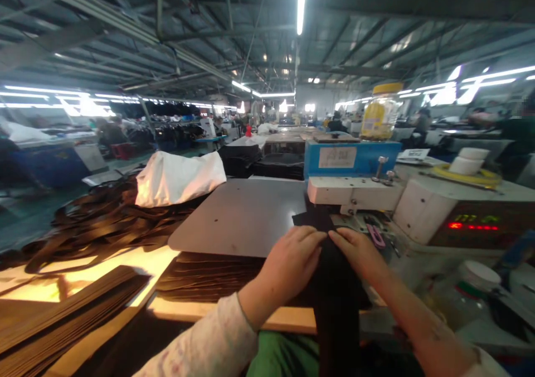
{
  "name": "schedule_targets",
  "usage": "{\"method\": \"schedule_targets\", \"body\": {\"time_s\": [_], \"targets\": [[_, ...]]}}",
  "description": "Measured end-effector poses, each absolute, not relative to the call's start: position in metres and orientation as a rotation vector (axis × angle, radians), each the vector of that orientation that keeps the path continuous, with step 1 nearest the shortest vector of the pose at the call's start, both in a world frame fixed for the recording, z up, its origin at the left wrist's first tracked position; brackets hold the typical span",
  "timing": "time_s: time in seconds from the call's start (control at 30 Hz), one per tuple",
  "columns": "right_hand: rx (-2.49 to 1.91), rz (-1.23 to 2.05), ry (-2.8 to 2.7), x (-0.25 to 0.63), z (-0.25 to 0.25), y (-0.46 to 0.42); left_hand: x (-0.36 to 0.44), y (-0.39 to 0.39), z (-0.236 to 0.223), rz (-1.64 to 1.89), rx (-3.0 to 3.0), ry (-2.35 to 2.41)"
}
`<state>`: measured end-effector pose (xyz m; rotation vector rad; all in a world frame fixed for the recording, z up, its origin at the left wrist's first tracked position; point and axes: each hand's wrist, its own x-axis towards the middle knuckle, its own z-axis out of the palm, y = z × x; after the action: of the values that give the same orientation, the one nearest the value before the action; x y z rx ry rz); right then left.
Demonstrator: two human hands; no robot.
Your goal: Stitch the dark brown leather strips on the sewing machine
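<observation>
Both my hands are on a black fabric piece at the edge of a smooth grey metal plate. Its far end lies under the white head of a machine, and its near end hangs down over the table edge toward my lap. My left hand has its fingers closed on the fabric's left side. Close beside it, my right hand pinches the fabric from the right, fingertips nearly meeting the left ones. The palms and thumbs are mostly hidden.
Stacked dark fabric pieces lie beneath the plate, with more strips at front left. Left of the plate sit a tangled strip pile and a white cloth. A yellow-lidded jar tops the machine's blue box. Pink-handled snips lie right.
</observation>
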<state>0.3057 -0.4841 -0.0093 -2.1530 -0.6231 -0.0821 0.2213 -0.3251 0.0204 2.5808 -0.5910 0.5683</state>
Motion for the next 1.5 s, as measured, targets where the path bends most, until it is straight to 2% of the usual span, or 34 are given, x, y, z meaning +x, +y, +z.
{"method": "schedule_targets", "body": {"time_s": [0.27,0.87,1.5], "targets": [[-2.449,-0.018,-0.59,0.342,-0.017,-0.48,0.284,-0.312,-0.021,0.496,2.776,-0.55],[-2.503,-0.258,-0.662,0.356,-0.016,-0.463,0.298,-0.315,-0.022,0.514,2.849,-0.553],[-2.576,-0.262,-0.759,0.366,-0.012,-0.46,0.309,-0.313,-0.023,0.495,2.866,-0.539]]}}
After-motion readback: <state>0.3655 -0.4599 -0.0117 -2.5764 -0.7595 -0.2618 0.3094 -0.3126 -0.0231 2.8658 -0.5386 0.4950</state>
